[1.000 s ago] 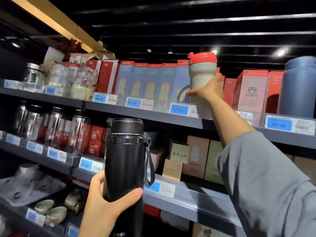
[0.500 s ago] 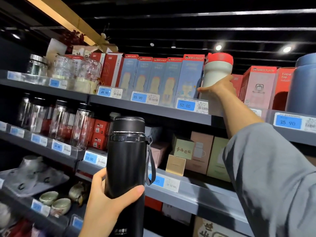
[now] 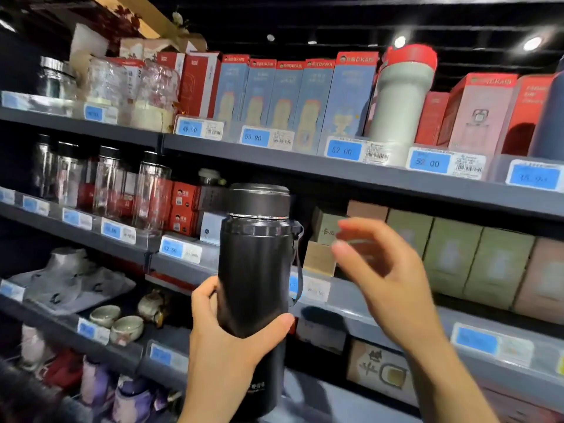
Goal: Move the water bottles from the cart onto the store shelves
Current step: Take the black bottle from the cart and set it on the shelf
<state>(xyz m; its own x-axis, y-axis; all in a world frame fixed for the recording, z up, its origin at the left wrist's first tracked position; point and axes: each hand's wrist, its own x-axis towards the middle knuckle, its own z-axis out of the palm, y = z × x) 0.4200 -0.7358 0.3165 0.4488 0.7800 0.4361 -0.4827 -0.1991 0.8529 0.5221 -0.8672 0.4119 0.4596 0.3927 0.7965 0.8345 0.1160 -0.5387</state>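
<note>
Black bottle (image 3: 254, 288) waiting in the left hand (image 3: 227, 337), cream one just shelved.
Black flask is standing upright, near the camera, in front of the middle shelf, left hand's fingers and thumb wrapping its lower body; strap hanging down its right side. Right hand (image 3: 386, 276) is coming down empty, fingers loosely spread, blurred, just right of the flask and not touching it. It was gripping the cream bottle with red lid (image 3: 401, 96) half a second ago; that bottle is now sitting alone on the top shelf (image 3: 290, 160), between blue boxes (image 3: 293, 99) left and red boxes (image 3: 476, 114) right. One placement looking done; black flask likely going next.
</note>
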